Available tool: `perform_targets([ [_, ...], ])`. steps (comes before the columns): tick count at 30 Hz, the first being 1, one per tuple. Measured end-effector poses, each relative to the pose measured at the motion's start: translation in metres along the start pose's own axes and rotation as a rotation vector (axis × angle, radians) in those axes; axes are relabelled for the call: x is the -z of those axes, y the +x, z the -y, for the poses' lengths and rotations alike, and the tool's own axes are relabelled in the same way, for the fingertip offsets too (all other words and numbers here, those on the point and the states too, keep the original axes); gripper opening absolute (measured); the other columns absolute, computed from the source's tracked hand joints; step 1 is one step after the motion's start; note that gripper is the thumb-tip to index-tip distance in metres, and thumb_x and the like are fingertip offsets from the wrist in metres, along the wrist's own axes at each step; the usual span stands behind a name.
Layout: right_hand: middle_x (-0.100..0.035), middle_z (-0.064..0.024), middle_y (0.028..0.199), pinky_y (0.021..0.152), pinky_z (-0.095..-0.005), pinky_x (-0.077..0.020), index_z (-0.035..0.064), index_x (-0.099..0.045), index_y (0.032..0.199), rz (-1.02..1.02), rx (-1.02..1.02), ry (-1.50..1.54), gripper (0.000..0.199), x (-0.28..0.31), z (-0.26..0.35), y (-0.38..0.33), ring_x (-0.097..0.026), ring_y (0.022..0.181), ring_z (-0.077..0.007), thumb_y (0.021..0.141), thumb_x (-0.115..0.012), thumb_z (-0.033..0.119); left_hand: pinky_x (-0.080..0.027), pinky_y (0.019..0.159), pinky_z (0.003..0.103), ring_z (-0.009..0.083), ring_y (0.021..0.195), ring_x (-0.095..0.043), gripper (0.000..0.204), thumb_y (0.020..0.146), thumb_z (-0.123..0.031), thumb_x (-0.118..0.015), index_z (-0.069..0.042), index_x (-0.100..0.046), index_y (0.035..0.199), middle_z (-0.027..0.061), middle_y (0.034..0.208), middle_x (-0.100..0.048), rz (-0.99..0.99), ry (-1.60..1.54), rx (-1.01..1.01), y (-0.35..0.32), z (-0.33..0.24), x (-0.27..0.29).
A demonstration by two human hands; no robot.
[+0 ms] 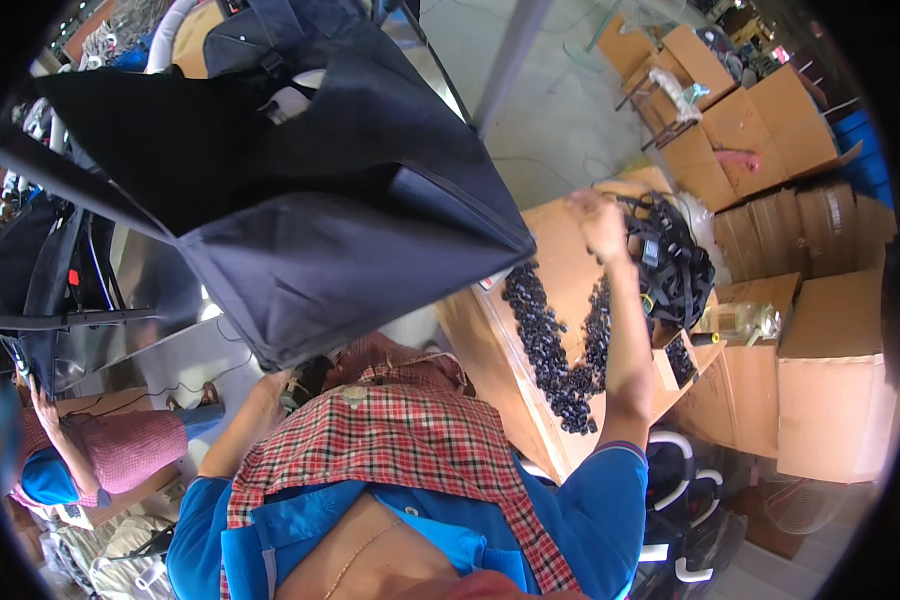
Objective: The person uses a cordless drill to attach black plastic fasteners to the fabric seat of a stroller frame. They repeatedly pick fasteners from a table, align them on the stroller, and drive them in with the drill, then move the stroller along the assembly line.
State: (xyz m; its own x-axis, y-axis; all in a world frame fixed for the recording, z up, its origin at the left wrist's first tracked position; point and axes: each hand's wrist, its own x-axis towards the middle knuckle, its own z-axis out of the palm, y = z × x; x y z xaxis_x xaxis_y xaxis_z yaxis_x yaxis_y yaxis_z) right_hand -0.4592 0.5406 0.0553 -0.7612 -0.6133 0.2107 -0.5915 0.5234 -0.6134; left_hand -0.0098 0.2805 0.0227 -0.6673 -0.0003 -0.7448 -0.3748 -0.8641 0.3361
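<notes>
A large dark fabric piece (360,270), seemingly a seat or bag cover on a frame, hangs in front of me and fills the upper left. My left hand (275,384) is at its lowest corner; the fingers are mostly hidden there, so I cannot see whether they grip it. My right hand (599,222) is stretched out over the wooden table, beside a heap of black straps (670,260). It is smeared by motion, and its fingers cannot be made out. Many small black plastic parts (560,375) lie loose on the table (550,230), left of and below my right forearm.
Cardboard boxes (832,375) stand at the right, with more opened cartons (770,120) at the far right. A grey metal post (510,65) rises beyond the fabric. At the left another person (120,440) sits by dark frames. White curved handles (675,465) show near my right elbow.
</notes>
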Motion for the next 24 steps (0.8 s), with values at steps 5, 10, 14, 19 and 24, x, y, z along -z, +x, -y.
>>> perform_targets([
  [5,-0.071,-0.0128,0.084,0.069,-0.032,-0.0545,0.0014,-0.069,0.091,0.177,-0.06,0.087,0.014,-0.071,-0.083,-0.064,-0.07,0.076,-0.0233,0.08,-0.072,0.01,-0.048,0.053,0.029,0.0187,0.058,-0.054,0.057,0.083,-0.024,-0.068,-0.004,-0.044,0.13,0.0146,0.085,-0.06,0.067,0.205,0.011,0.006,-0.002,-0.066],
  [10,-0.07,-0.0126,0.083,0.069,-0.0338,-0.0551,0.0037,-0.069,0.088,0.114,-0.128,-0.043,0.014,-0.096,-0.084,-0.082,-0.069,0.077,-0.0249,0.078,-0.073,0.013,-0.045,0.055,0.029,0.0174,0.059,-0.052,0.079,0.085,-0.027,-0.067,-0.009,-0.027,0.15,0.0138,0.089,-0.059,0.144,0.351,-0.033,0.009,0.003,-0.092],
  [14,-0.07,-0.0134,0.079,0.065,-0.0352,-0.0555,0.0039,-0.07,0.087,-0.02,-0.039,-0.058,0.013,-0.09,-0.089,-0.077,-0.069,0.071,-0.0275,0.076,-0.071,0.011,-0.047,0.072,0.029,0.0192,0.084,-0.056,0.092,0.08,-0.033,-0.07,-0.006,-0.02,0.152,0.0164,0.112,-0.056,0.177,0.492,-0.076,0.008,0.002,-0.108],
  [19,-0.068,-0.0081,0.086,0.068,-0.0277,-0.0528,-0.0001,-0.064,0.094,0.077,0.013,0.939,0.006,-0.023,-0.017,-0.024,-0.064,0.074,-0.0126,0.091,-0.062,0.004,-0.042,0.081,0.029,0.0188,0.092,-0.055,0.111,0.07,-0.04,-0.077,-0.003,-0.013,0.154,0.0151,0.117,-0.055,0.483,0.494,-0.161,-0.018,-0.014,-0.141],
  [24,-0.062,-0.0188,0.091,0.068,-0.0313,-0.0508,0.0001,-0.055,0.098,0.459,0.432,1.23,0.008,0.038,0.131,0.002,-0.06,0.076,-0.0199,0.095,-0.055,0.008,-0.044,0.085,0.031,0.0158,0.092,-0.059,0.12,0.067,-0.041,-0.083,-0.003,-0.01,0.154,0.0124,0.105,-0.057,0.681,0.571,-0.308,-0.078,-0.037,-0.179],
])
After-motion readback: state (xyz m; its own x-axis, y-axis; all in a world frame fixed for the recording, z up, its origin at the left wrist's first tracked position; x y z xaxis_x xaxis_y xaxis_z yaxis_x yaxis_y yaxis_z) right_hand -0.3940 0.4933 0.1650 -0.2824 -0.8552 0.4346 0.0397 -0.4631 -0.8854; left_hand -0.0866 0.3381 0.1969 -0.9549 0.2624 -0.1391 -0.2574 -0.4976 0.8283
